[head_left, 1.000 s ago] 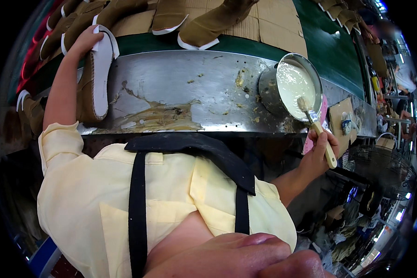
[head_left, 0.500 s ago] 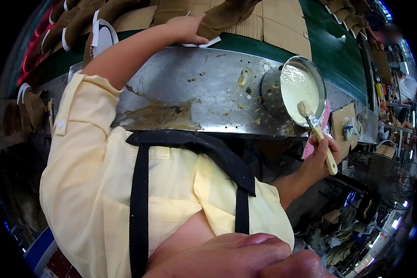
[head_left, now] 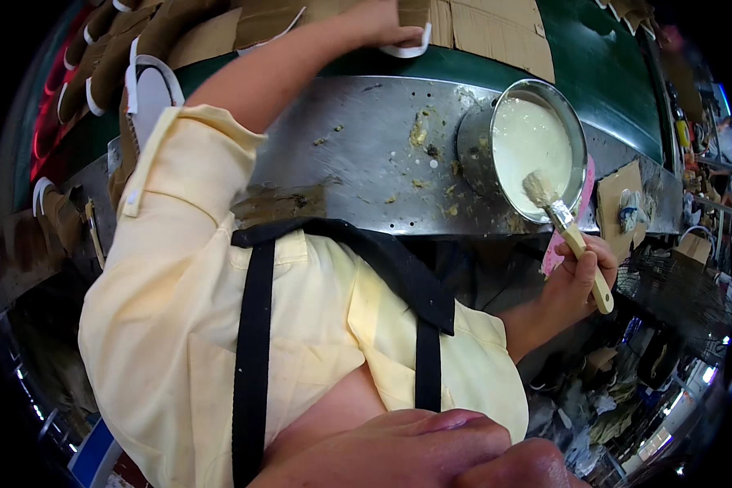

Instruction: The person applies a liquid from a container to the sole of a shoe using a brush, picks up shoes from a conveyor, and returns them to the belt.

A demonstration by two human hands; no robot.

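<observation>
My right hand (head_left: 581, 276) is closed around the pale handle of a paintbrush (head_left: 576, 240). The brush's bristles rest at the near inner side of a metal pot (head_left: 476, 150) of creamy white liquid (head_left: 533, 142). At the top edge, my left hand (head_left: 380, 24) has its fingers closed on a brown boot (head_left: 415, 11) with a white edge; the picture cuts off much of that boot and part of the hand. Another brown boot piece (head_left: 264, 23) lies flat to the left of this hand.
A stained metal ledge (head_left: 366, 154) runs before me, beside a green surface (head_left: 590, 65) with cardboard (head_left: 500, 37). Several brown boots (head_left: 110, 69) lie at the far left. Right of the pot are a pink piece (head_left: 587, 183) and more cardboard (head_left: 618, 199). Another brush (head_left: 94, 232) stands left.
My left hand has moved farther away and to the right, with the boot at its fingers now mostly out of the picture. The brush stays at the pot, its bristles slightly lower in view.
</observation>
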